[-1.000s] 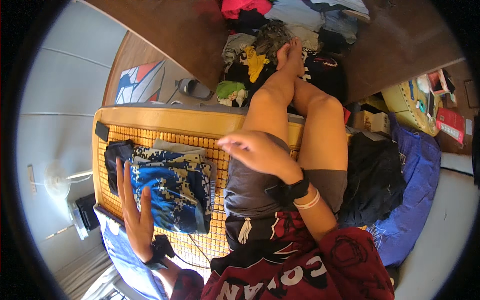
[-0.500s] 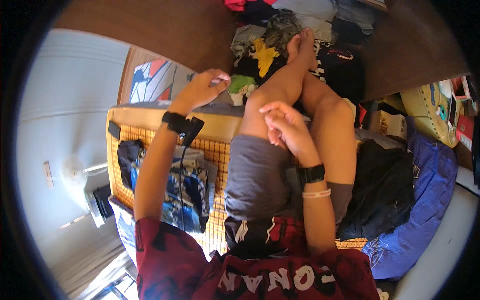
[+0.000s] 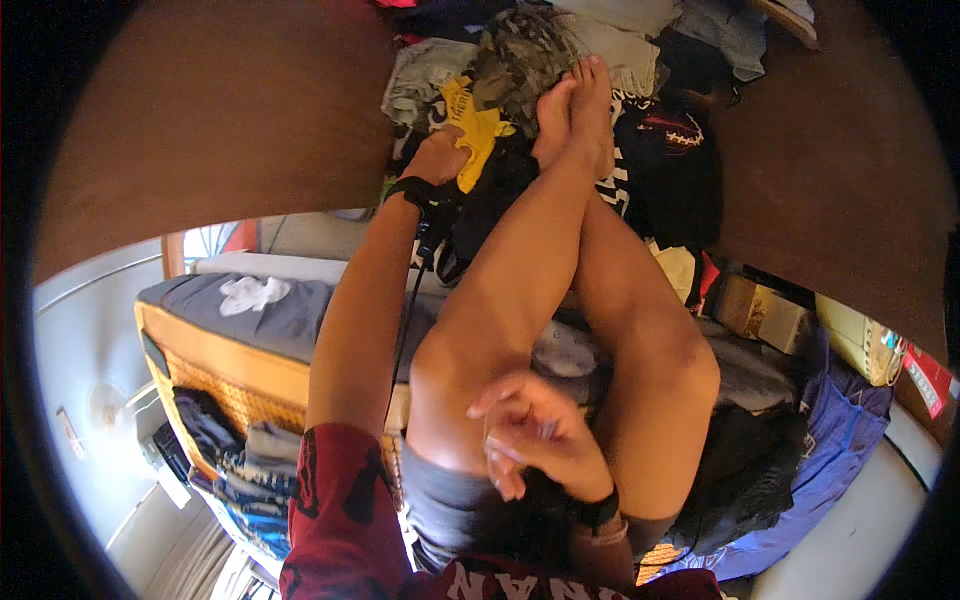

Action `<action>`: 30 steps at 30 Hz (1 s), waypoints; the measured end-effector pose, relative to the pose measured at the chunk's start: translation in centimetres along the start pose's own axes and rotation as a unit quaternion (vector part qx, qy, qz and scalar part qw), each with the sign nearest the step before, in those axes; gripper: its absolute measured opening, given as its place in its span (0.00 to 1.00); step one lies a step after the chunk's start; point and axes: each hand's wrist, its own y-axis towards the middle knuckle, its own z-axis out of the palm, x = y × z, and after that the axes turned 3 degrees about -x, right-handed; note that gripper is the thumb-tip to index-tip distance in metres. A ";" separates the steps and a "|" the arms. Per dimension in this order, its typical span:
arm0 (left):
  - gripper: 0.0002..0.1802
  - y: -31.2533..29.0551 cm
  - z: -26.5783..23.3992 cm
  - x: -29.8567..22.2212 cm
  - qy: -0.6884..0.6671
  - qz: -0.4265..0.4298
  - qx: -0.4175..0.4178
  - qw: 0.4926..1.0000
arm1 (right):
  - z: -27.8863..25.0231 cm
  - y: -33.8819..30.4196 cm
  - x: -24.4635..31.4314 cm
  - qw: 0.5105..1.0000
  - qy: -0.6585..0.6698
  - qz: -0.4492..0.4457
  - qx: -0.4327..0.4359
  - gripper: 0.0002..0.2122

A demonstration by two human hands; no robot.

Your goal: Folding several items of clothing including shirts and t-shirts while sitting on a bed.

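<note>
My left hand is stretched out to the pile of clothes by my feet. Its fingers close on the edge of a yellow garment with dark print, which lies among black clothes. A camouflage garment and a grey one are heaped just beyond it. My right hand hovers over my lap near my left thigh, palm partly turned up. Its fingers are loosely bent and apart, with nothing in them.
My bare crossed legs extend into the pile between brown wooden panels. A white cloth rests on grey bedding at the left, with folded clothes below. Black and blue garments and a cardboard box are at the right.
My left hand has reached forward from near the bed's edge and taken hold of the yellow garment. My right hand has come lower in view. The whole view has shifted toward the clothes pile.
</note>
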 end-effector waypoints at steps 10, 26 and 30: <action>0.15 -1.1 11.5 6.5 0.062 -0.075 -0.069 0.993 | -0.9 1.9 -0.3 0.988 0.125 0.010 0.089 0.14; 0.16 -12.5 -2.8 -0.3 0.159 0.008 0.117 0.980 | 0.4 0.6 -3.6 0.985 0.079 -0.137 0.068 0.10; 0.11 -16.5 -13.1 -13.2 0.228 0.162 -0.137 0.950 | -1.4 -0.4 -4.1 0.982 0.031 -0.189 0.006 0.09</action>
